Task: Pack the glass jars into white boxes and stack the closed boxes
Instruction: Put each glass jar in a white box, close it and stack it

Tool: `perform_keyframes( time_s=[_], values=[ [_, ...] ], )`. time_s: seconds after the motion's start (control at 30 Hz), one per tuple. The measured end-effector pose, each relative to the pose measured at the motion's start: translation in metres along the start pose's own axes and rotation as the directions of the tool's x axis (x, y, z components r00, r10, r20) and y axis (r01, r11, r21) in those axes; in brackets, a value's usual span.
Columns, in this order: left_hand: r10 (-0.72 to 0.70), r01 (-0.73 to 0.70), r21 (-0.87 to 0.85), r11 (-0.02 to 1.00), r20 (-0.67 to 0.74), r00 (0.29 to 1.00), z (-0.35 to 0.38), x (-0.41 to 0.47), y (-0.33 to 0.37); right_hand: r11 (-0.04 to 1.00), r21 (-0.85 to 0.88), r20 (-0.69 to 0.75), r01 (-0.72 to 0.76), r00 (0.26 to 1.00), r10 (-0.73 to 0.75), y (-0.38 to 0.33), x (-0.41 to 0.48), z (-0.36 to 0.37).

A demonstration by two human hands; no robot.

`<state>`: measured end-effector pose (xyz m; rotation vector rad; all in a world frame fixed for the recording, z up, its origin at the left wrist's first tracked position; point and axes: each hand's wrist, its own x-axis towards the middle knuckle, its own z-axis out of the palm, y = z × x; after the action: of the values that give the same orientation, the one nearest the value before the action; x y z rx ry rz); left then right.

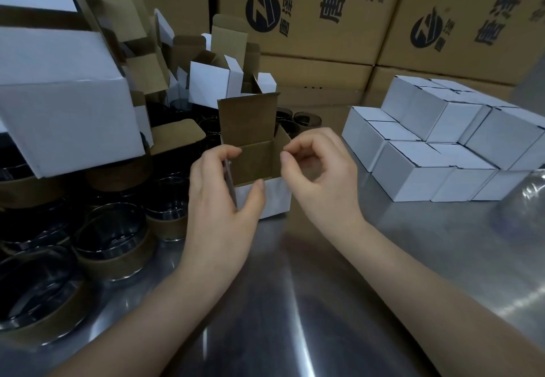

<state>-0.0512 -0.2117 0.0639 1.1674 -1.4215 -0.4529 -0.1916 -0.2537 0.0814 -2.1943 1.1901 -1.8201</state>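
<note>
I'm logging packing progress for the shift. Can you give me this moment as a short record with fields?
surface: metal table
open box: upright at centre, lid flap raised, contents not visible
left hand: gripping the open box's left side
right hand: fingers at its right flap
closed boxes: stacked on the right
glass jars: grouped on the left, unpacked
background: brown cartons

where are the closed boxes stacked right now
In the head view the closed boxes sit in a two-tier stack on the metal table, right of the open box and the right hand, in front of the brown cartons.
</note>
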Motion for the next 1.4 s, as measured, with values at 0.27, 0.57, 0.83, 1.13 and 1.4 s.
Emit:
perform_keyframes(
  time_s=[0.27, 0.57, 0.83, 1.13, 1.4],
  values=[
    [0.036, -0.036, 0.039, 0.999, -0.001, 0.999, -0.001, 0.002, 0.0, 0.976, 0.066, -0.028, -0.206, 0.978, 0.208, 0.003, 0.004, -0.001],
    [-0.017, 0.018, 0.025, 1.0, -0.023, 1.0, -0.003, 0.003, 0.002, 0.859, 0.093, 0.018, -0.504, 0.863, 0.505, 0.013, 0.007, -0.003],
    [-0.114, 0.114, -0.037, 0.993, 0.001, 0.993, -0.001, 0.001, 0.005, 0.739, 0.183, 0.116, -0.649, 0.76, 0.639, 0.019, 0.013, -0.006],
    [-0.06, 0.083, -0.113, 0.99, 0.193, 0.979, 0.005, -0.001, -0.004, 0.736, 0.273, 0.173, -0.62, 0.784, 0.596, 0.023, 0.013, -0.006],
    [0.031, -0.036, 0.029, 0.999, 0.147, 0.989, 0.003, 0.002, -0.008, 0.821, 0.29, 0.155, -0.492, 0.871, 0.467, 0.025, 0.013, -0.01]
  ],
)
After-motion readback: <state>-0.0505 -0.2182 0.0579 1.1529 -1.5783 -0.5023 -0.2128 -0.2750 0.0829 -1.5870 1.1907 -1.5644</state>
